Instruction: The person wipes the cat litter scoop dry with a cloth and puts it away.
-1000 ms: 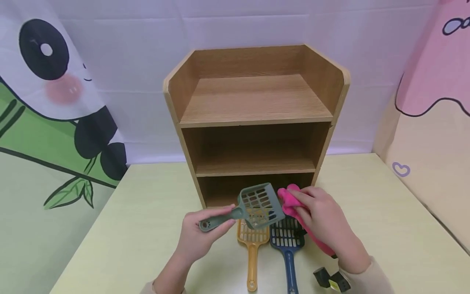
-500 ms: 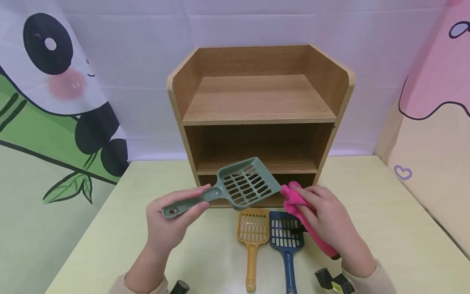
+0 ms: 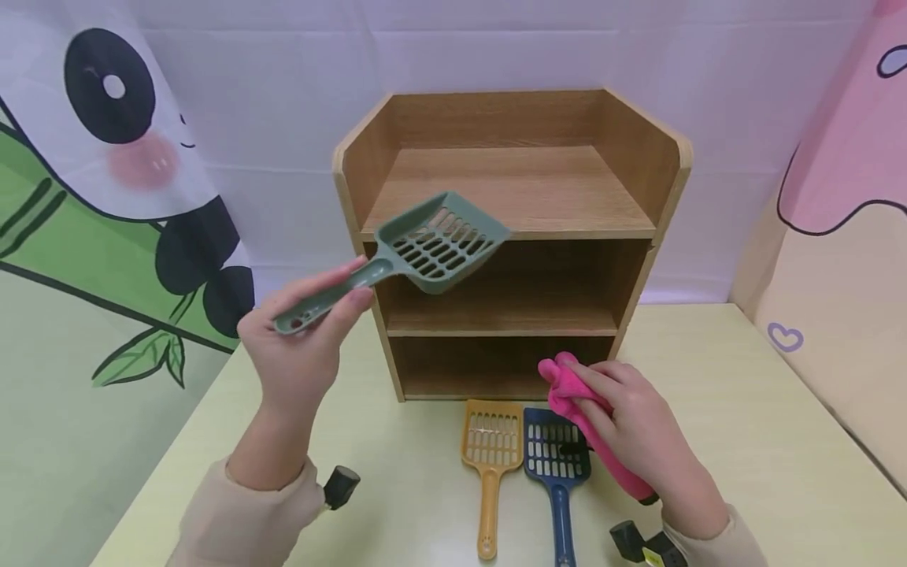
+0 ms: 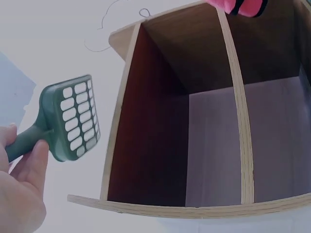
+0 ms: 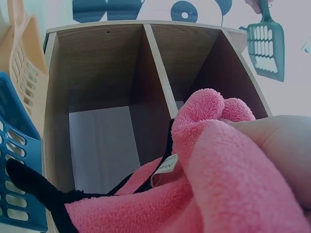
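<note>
My left hand (image 3: 294,346) grips the handle of a grey-green litter scoop (image 3: 384,266), raised in front of the shelf's upper part in the head view. Its slotted head points right; in the left wrist view the scoop (image 4: 51,114) stands to the left of the shelf. Lower on the right, my right hand (image 3: 631,417) pinches a bunched pink cloth (image 3: 565,387). Black trim and a white label show on this fluffy cloth (image 5: 214,179) in the right wrist view. Its tail hangs beside a blue litter scoop (image 3: 560,512) lying on the table, next to a yellow litter scoop (image 3: 489,504).
Behind the hands stands a wooden shelf unit (image 3: 510,189) with three levels, its base just beyond the two lying scoops. A pale table (image 3: 397,472) carries everything. Printed cloth walls enclose the back and sides. Small black devices (image 3: 342,486) are worn at both wrists.
The left hand has lifted the grey-green scoop up and to the left, away from the pink cloth. The right hand has stayed nearly still with the cloth in its fingers.
</note>
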Tool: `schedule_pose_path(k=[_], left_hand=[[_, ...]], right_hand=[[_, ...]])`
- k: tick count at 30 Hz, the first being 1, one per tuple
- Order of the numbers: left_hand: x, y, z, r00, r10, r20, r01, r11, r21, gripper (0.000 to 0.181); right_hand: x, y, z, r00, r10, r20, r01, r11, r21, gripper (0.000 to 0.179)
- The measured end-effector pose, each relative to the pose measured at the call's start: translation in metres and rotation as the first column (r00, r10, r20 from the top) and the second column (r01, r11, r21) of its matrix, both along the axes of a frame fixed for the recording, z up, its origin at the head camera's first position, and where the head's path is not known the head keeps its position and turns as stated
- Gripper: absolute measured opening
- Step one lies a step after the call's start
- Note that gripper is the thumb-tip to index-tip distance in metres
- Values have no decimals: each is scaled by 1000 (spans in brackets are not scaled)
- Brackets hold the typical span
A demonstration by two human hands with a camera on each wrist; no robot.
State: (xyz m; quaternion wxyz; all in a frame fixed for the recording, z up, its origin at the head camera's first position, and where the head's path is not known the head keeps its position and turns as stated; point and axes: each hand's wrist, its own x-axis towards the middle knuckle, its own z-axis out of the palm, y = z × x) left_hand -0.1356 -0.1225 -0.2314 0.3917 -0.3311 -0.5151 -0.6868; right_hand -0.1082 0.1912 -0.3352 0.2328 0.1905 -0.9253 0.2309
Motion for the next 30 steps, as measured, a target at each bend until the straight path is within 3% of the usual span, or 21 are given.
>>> schedule_pose_path(k=[7, 12, 15, 19, 22, 24, 25, 27, 30], left_hand=[[-20, 15, 3, 990, 117, 83, -121, 992, 46, 28], [-29, 25, 3, 967, 228, 113, -233, 972, 30, 28], [-33, 30, 3, 942, 301, 149, -307, 952, 18, 29], [-36, 31, 5, 891, 390, 235, -380, 921, -85, 38], [-34, 30, 5, 851, 433, 299, -368, 896, -250, 51], [-30, 28, 5, 837, 443, 322, -329, 877, -351, 59], [-27, 27, 4, 832, 453, 320, -317, 862, -395, 62], [-22, 25, 3, 841, 458, 289, -312, 845, -433, 62], [-13, 22, 0, 858, 488, 159, -383, 815, -435, 53]], right_hand=[[2, 2, -1, 1000, 8, -7, -8, 1000, 1, 46], [3, 3, -1, 1000, 8, -5, -8, 1000, -6, 46], [3, 4, -1, 1000, 6, -7, -6, 1000, -7, 47], [3, 4, -2, 1000, 8, 12, -7, 1000, -20, 47], [3, 4, -2, 999, 8, 39, -7, 1000, -29, 47], [2, 3, -1, 999, 6, 47, -4, 999, -32, 47], [2, 3, -1, 999, 5, 45, -4, 999, -32, 47], [2, 3, -1, 999, 6, 45, -4, 999, -37, 47], [2, 2, 1, 999, 13, 44, -11, 999, -42, 46]])
